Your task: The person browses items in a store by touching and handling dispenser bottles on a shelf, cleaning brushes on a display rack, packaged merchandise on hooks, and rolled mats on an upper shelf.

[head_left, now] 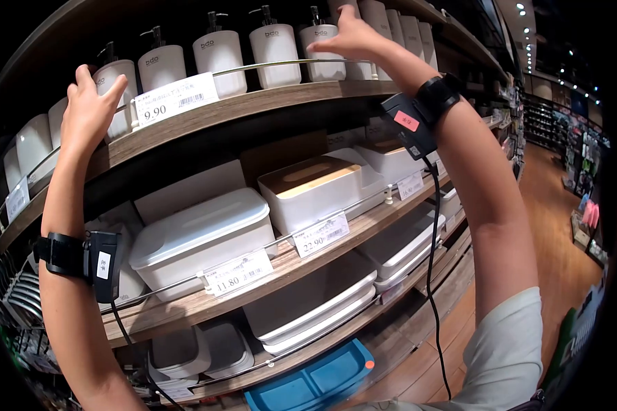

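My left hand [89, 113] is raised at the upper shelf, its fingers apart, in front of the leftmost white soap dispenser [115, 70]. Thumb and index finger overlap or flank that bottle; whether they touch it I cannot tell. At the right end of the row, my right hand [353, 35] has its thumb and fingers spread. The thumb lies across the front of another white soap dispenser [325, 68], while the fingertips reach near a white container [341, 5] partly hidden behind them. Between the hands stand more pump dispensers [219, 65], upright with dark pumps.
A metal rail and a 9.90 price tag [175, 98] edge the upper shelf [253, 99]. Below are a white lidded box [199, 229] and a wood-lidded box [308, 175]. Lower down sits a blue divided tray [315, 377]. Cables hang from both wrist devices. An aisle [552, 198] runs right.
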